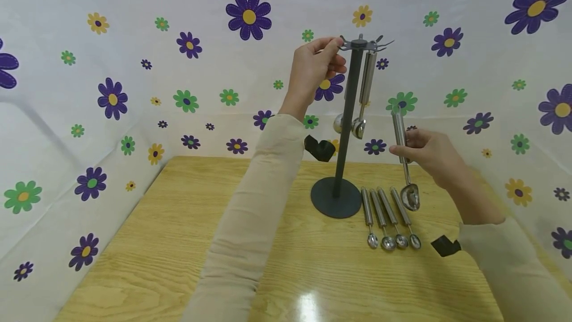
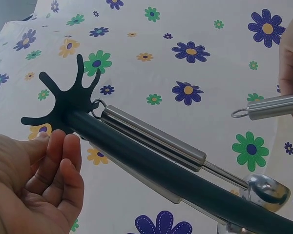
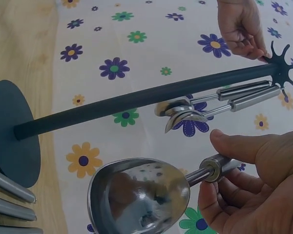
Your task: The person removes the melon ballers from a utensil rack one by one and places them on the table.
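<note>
My left hand [image 1: 317, 66] pinches one arm of the hook ring at the top of a dark utensil stand [image 1: 340, 155]. Two metal scoops hang from the ring; one scoop [image 1: 367, 78] shows clearly, while the pole partly covers the other scoop [image 1: 338, 123]. To the right of the stand, my right hand [image 1: 431, 155] grips an ice-cream scoop [image 3: 141, 195] by its steel handle, bowl downward, above the table. The loop on the handle's top end is free, as the left wrist view shows.
Several smaller metal scoops [image 1: 388, 243] lie side by side on the wooden table [image 1: 196, 242], right of the stand's round base [image 1: 323, 201]. A flower-patterned cloth [image 1: 250, 63] hangs behind and at both sides.
</note>
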`<state>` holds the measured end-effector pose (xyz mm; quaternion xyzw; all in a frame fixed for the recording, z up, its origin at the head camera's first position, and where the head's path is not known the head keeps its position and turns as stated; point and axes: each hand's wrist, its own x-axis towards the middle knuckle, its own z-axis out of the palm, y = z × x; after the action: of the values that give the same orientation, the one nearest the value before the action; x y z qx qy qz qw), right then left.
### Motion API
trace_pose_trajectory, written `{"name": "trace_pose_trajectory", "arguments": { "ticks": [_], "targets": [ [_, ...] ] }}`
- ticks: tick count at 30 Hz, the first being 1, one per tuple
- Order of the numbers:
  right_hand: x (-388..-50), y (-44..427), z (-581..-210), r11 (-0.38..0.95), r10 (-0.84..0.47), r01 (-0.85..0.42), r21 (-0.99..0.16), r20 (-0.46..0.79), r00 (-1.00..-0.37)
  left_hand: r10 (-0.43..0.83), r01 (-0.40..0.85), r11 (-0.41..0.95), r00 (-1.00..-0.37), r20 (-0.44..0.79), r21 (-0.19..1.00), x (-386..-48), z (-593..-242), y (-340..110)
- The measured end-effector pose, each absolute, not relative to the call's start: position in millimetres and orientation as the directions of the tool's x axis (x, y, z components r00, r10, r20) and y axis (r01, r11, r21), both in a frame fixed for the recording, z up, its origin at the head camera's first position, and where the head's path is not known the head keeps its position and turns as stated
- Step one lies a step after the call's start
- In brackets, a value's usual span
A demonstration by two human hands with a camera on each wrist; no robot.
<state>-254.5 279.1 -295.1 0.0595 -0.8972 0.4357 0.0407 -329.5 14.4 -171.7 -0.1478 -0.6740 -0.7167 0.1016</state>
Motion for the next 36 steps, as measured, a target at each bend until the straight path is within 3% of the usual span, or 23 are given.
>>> {"name": "trace_pose_trajectory", "arguments": {
  "ticks": [36],
  "targets": [
    [-241, 331, -352, 0.687, -0.066, -0.037, -0.726, -0.012, -0.998, 0.052, 0.348, -0.071, -0.935, 0.351, 0.935, -329, -173, 14]
  ]
}}
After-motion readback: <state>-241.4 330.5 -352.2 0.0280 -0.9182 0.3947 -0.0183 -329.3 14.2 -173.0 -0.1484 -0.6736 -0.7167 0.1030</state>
